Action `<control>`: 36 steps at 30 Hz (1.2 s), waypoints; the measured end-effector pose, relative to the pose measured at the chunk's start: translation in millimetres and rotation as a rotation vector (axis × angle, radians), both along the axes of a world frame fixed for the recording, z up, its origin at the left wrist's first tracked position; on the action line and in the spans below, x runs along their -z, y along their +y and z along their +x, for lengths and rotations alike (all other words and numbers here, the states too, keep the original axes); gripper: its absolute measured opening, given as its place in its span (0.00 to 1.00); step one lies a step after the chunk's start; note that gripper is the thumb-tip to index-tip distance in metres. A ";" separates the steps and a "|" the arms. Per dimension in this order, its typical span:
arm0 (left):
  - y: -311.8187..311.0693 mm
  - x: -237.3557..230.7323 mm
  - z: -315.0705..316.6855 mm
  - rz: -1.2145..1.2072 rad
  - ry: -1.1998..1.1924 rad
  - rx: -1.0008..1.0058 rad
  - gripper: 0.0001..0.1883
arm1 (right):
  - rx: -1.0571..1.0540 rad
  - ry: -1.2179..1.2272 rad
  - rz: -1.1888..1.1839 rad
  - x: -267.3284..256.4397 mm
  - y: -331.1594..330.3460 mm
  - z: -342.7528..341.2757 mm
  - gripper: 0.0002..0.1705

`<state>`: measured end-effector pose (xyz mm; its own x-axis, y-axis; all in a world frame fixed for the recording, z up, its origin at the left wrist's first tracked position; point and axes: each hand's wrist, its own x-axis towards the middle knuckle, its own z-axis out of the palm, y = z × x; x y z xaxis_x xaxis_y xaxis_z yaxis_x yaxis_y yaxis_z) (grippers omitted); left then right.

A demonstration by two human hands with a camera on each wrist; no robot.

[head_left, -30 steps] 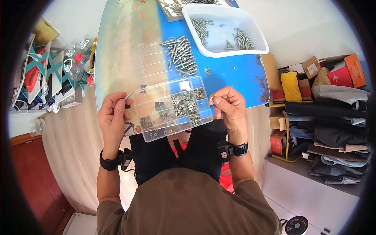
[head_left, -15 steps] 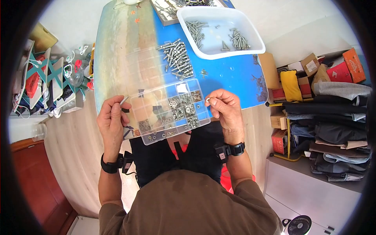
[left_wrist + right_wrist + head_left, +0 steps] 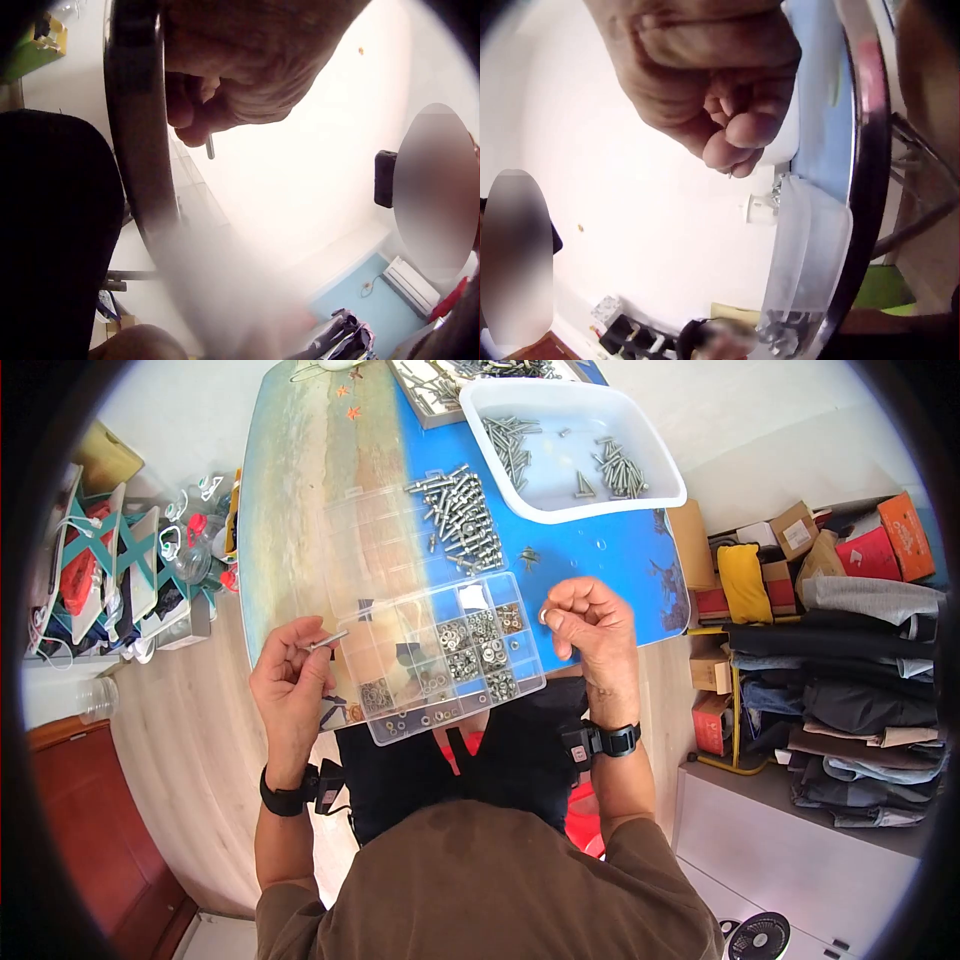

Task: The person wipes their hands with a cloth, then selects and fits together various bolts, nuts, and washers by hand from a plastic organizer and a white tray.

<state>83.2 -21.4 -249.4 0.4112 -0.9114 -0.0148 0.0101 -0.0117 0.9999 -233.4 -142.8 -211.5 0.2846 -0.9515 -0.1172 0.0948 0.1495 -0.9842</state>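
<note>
Wood-look flooring (image 3: 200, 780) and pale walls frame a table (image 3: 300, 520) printed with a sandy beach and blue sea, a person in a brown shirt (image 3: 470, 890) at its near edge. Stacked clothes (image 3: 850, 700) line the right side of the room. On the table's far side, a white plastic tub (image 3: 560, 470) holds two loose groups of metal fasteners. Nearer the person, a clear compartment case (image 3: 420, 610) lies at the table's edge, between the left hand (image 3: 290, 685) and the right hand (image 3: 597, 628), both raised with fingers curled. Just beyond the case is a pile of bolts (image 3: 460, 525). Grasped in the left hand, a slim metal bolt (image 3: 328, 641) slants near the case's left side; its shaft also pokes out below the fingers in the left wrist view. Small nuts and washers (image 3: 465, 665) crowd several compartments. Pinched between the right thumb and fingertips, near the case's right side, is a small silvery ring (image 3: 543, 617), largely covered by the fingers.
</note>
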 end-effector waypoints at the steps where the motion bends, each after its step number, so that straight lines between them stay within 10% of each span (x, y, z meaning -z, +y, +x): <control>1: 0.0 -0.3 -0.7 0.006 -0.016 -0.004 0.13 | 0.001 0.001 0.001 -2.9 -2.4 1.8 0.06; 24: 4.7 -5.8 1.7 0.065 0.020 0.009 0.14 | -0.173 0.684 -0.514 -12.5 -29.6 50.2 0.04; 36: 5.3 -9.7 6.1 0.033 -0.016 0.065 0.14 | -0.175 0.535 -0.226 -7.6 -31.2 48.0 0.07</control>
